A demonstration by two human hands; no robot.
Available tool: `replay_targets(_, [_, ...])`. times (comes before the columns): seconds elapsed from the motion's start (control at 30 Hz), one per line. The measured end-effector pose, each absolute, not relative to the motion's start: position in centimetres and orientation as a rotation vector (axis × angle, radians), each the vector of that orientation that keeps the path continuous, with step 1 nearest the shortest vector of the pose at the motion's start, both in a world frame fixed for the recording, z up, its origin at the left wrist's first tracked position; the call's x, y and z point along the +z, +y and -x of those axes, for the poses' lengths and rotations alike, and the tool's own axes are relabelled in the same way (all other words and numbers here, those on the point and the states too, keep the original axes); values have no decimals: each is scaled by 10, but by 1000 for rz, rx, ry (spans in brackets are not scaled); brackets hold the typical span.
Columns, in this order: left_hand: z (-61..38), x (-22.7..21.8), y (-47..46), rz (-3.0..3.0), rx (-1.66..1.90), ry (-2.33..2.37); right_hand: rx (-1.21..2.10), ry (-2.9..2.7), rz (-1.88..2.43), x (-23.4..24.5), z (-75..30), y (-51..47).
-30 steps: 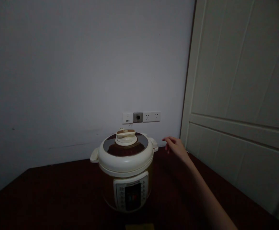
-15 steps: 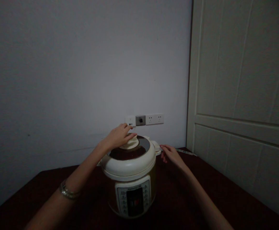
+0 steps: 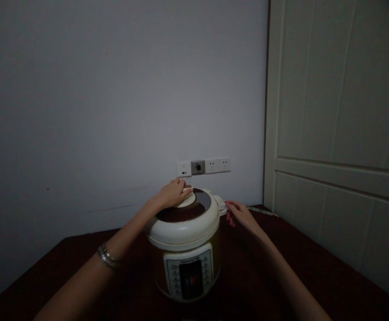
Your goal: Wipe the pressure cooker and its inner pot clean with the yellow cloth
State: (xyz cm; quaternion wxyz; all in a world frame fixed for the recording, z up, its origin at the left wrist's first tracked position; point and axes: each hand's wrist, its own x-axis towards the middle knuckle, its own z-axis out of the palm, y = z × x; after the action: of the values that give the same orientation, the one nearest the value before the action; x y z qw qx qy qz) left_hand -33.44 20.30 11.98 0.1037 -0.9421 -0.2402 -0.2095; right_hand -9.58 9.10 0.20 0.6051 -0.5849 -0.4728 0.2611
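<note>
Now left grip (image 3: 174, 194) is clasping lid knob (image 3: 187, 200), unlike one second ago; right grip (image 3: 239, 213) is curling narrowly at side handle (image 3: 220, 204), hold unclear. Beneath left grip, cooker (image 3: 182, 232) is standing upright, axis vertical, panel (image 3: 192, 277) facing the person.

Cooker (image 3: 183, 234): no text legible; lettering on its front control panel (image 3: 176, 281), surrounding the dark display (image 3: 191, 279), is blurred.
</note>
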Motion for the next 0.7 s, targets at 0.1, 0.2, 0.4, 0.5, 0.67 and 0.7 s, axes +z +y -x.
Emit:
replay_targets(0.1, [334,117,203,2766,-649,-727,604,-1101,1352,2,95,90])
replay_targets(0.2, [333,115,203,2737,-662,-760,593,-1101,1348,1,95,90])
replay_targets(0.4, [333,114,202,2705,-663,-791,583,-1104,1358,-1,95,91])
replay_targets(0.5, [333,115,203,2717,-675,-780,587,-1095,1361,0,96,91])
replay_targets(0.67, [329,113,206,2732,-704,-845,586,-1095,1352,3,98,89])
replay_targets(0.7, [328,113,207,2723,-724,-862,589,-1097,1354,4,99,88])
